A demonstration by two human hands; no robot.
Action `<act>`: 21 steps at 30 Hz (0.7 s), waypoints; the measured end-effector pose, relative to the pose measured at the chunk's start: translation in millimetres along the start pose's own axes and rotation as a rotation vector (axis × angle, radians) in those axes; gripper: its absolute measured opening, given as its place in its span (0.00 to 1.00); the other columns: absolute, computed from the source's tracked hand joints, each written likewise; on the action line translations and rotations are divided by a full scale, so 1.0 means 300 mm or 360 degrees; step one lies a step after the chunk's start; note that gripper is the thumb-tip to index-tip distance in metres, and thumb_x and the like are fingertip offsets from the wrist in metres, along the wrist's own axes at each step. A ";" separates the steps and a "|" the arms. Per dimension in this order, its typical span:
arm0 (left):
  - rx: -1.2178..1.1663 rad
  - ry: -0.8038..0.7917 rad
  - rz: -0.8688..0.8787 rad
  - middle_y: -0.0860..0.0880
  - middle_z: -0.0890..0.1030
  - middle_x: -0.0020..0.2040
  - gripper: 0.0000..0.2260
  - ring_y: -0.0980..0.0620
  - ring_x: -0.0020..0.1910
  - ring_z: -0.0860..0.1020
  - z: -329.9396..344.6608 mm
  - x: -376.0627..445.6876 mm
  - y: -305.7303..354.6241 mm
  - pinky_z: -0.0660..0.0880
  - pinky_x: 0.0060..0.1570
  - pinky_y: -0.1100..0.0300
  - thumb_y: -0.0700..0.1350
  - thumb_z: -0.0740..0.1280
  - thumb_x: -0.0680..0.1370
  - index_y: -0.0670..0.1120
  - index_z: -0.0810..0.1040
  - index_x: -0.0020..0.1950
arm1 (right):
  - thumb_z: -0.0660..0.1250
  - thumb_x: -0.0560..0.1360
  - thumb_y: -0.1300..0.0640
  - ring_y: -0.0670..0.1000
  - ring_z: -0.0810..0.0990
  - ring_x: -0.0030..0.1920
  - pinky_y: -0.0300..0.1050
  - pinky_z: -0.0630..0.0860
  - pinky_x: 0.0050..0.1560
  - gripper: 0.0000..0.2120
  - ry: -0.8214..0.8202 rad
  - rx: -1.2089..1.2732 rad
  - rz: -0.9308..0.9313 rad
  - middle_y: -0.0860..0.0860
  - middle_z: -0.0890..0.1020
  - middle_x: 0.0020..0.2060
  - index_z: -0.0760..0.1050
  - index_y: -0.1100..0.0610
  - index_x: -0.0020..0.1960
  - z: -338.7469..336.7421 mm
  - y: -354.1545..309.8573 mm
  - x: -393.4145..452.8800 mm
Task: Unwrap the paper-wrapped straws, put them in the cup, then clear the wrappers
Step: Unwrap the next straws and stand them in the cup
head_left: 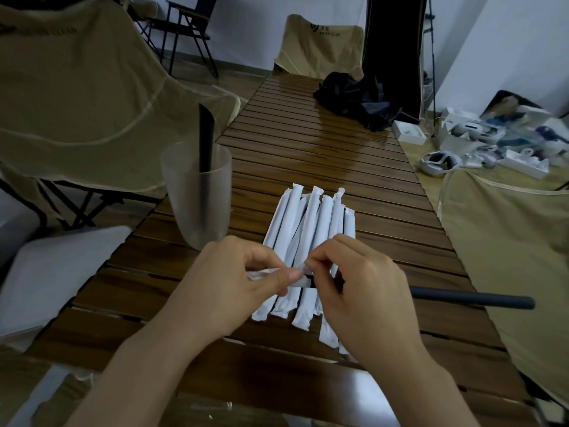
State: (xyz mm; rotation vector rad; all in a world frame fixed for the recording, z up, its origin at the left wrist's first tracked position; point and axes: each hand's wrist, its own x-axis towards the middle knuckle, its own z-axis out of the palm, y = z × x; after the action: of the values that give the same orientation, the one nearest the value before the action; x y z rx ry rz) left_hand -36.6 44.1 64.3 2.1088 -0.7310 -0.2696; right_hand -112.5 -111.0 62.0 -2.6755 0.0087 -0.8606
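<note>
- Nearest to us, our left hand (243,278) pinches the crumpled white wrapper (271,272) between thumb and fingers, while our right hand (360,285) grips the black straw (471,298), whose bare length sticks out to the right, low over the slatted table (308,155).
- The wrapper looks like thin paper: it should tear easily and weigh almost nothing, so we judge a firm pinch near the torn end works best, and a loose scrap could drift or slip through a gap between slats.
- The straw seems light, stiff and smooth; we would hold it near the middle or the wrapped end so it slides free without bending.
- Just beyond our hands lies the pile of wrapped straws (311,241), packed side by side and partly overlapping. They should roll readily, so lifting one from its end ought to disturb its neighbours least.
- To the left, near the table's edge, stands the frosted plastic cup (197,192) with one black straw (205,137) upright inside. It looks tall and light, so it may tip under a careless poke; we judge the straw should drop in from above.
- Open tabletop lies right of the pile and beyond it, giving room for the wrappers.
- Farther off, a black bag (354,97) rests on the far end of the table.
</note>
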 end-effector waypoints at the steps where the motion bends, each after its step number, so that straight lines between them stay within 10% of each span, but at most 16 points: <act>1: 0.0011 0.0006 0.0021 0.62 0.82 0.36 0.20 0.63 0.41 0.80 0.002 0.000 -0.002 0.74 0.40 0.67 0.69 0.60 0.65 0.58 0.83 0.40 | 0.58 0.74 0.50 0.44 0.73 0.28 0.43 0.74 0.26 0.10 0.0016 0.0006 0.0028 0.43 0.76 0.33 0.76 0.49 0.39 0.001 -0.001 -0.002; 21: 0.0085 0.0006 0.0034 0.61 0.82 0.39 0.11 0.63 0.41 0.79 0.016 0.002 0.003 0.76 0.39 0.68 0.62 0.69 0.69 0.58 0.83 0.45 | 0.62 0.73 0.52 0.42 0.68 0.27 0.37 0.66 0.26 0.06 -0.0033 0.0016 0.0179 0.42 0.74 0.29 0.75 0.49 0.38 -0.006 -0.007 -0.006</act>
State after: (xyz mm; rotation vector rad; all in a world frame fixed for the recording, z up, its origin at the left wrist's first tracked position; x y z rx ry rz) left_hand -38.5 40.1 62.1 2.1499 -0.7660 -0.2368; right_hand -115.3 -109.3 63.1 -2.6460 0.1485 -0.7960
